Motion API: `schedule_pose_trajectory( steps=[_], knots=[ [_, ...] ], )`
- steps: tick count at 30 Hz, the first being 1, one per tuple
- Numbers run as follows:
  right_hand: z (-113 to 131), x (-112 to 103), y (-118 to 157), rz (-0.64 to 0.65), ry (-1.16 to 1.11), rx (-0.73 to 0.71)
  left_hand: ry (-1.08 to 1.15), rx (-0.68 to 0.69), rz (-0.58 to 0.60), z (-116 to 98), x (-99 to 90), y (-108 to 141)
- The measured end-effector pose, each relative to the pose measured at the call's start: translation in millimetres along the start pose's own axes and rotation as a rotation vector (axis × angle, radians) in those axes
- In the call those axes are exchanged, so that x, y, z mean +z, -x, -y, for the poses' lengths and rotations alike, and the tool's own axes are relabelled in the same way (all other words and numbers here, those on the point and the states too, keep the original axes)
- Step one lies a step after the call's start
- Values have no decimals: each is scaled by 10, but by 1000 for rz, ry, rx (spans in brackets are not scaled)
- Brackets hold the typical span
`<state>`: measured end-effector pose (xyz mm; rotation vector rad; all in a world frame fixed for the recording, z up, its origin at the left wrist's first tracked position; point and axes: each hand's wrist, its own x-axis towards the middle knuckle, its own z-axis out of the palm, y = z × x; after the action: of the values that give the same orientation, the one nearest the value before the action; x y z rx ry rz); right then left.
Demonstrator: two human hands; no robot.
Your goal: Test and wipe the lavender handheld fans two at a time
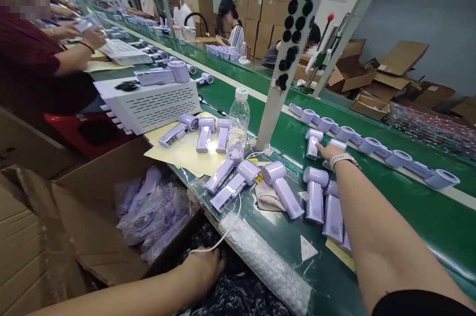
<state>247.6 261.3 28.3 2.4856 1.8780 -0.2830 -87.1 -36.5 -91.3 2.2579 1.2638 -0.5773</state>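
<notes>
My right hand [327,151] reaches out over the green belt, thumb on the left, its other fingers mostly hidden. It seems closed on a light purple handheld fan [338,144], part of which shows past it. Just left of the thumb is another purple fan [314,143]. Low in the view, my left hand [204,269] is over dark patterned cloth [238,291], with its fingers out of sight. A white cable [236,221] runs from the bench edge down to this hand. Several fans [286,189] lie along the bench between my arms.
A plastic bottle [239,117] stands beside a slanted post [278,83]. Fans line the belt's far side [345,133]. Left are a vented white box [159,102] and a carton [96,207] of bagged fans [152,217]. A co-worker [33,53] sits farther left.
</notes>
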Motion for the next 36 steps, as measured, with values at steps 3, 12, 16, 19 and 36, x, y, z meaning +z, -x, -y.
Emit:
schedule_pose_trajectory(
  steps=[3, 12, 16, 19, 36],
  knots=[
    [178, 83, -69, 37, -37, 66, -66, 11, 41, 64, -407, 399],
    [-171, -246, 372, -97, -309, 156, 757, 185, -248, -172, -1756, 669],
    [-311, -402, 823, -224, -469, 107, 547, 396, -281, -733, -1714, -4],
    [-512, -569, 1235, -267, -572, 23, 720, 712, -294, -639, -1600, -44],
    [-179, 132, 3288, -279, -589, -611, 1996, 636, -333, -993, -1518, -138]
  ],
)
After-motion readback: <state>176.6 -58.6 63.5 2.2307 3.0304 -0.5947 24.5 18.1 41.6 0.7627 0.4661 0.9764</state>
